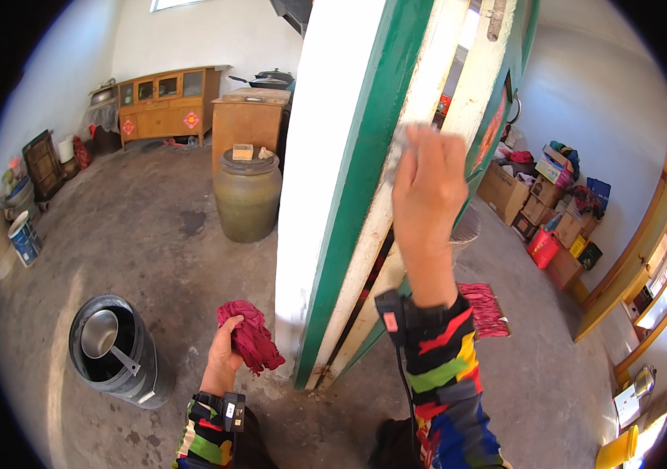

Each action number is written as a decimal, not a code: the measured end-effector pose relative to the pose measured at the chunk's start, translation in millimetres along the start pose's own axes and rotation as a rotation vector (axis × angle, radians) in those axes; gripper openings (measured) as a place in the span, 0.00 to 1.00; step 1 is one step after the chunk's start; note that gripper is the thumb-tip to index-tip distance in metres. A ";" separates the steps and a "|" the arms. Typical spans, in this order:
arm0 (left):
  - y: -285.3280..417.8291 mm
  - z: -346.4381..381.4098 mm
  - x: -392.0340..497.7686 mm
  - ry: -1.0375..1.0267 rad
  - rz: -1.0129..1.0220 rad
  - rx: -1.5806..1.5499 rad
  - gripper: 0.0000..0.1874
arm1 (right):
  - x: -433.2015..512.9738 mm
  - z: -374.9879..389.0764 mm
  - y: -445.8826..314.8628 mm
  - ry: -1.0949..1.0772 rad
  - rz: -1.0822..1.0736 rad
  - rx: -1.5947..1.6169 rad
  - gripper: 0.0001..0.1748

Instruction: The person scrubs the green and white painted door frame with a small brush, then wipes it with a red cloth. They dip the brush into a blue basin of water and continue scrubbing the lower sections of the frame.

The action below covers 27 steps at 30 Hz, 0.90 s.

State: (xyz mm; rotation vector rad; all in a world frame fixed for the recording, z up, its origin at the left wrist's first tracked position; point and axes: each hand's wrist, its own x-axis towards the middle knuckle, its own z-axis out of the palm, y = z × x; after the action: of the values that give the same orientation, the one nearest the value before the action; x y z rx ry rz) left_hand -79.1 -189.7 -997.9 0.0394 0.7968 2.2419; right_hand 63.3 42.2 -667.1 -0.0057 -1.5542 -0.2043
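Observation:
My left hand grips a crumpled dark red cloth, held low in front of the white wall end. Higher up, my right hand presses a blurred greyish pad against the cream-painted inner strip of a door frame. My fingers hide most of the pad, so its material is unclear. A green-painted strip runs along the frame's left side. Just right of the frame stands the green and cream door, ajar, with a ring handle.
At lower left a black bucket holds a metal ladle. A lidded ceramic jar stands beside the wall, before a wooden cabinet. Cardboard boxes and bags line the right-hand wall. A red woven mat is behind my right forearm.

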 end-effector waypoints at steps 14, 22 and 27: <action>1.2 -0.9 2.4 0.028 0.020 -0.029 0.14 | -5.9 -47.8 17.0 -0.121 -0.199 0.023 0.15; 12.5 -6.0 -0.9 0.076 0.031 -0.033 0.16 | -31.1 -43.8 8.8 -0.272 -0.330 -0.224 0.15; 22.5 -10.3 -9.4 0.104 0.060 -0.048 0.15 | -153.7 -69.9 -8.8 -0.681 -0.211 -0.170 0.13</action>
State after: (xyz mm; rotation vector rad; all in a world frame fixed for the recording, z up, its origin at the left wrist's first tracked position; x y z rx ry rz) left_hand -89.4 -213.3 -991.7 -0.0775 0.8068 2.3349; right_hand 130.8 43.8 -822.0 -0.0493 -2.2119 -0.5430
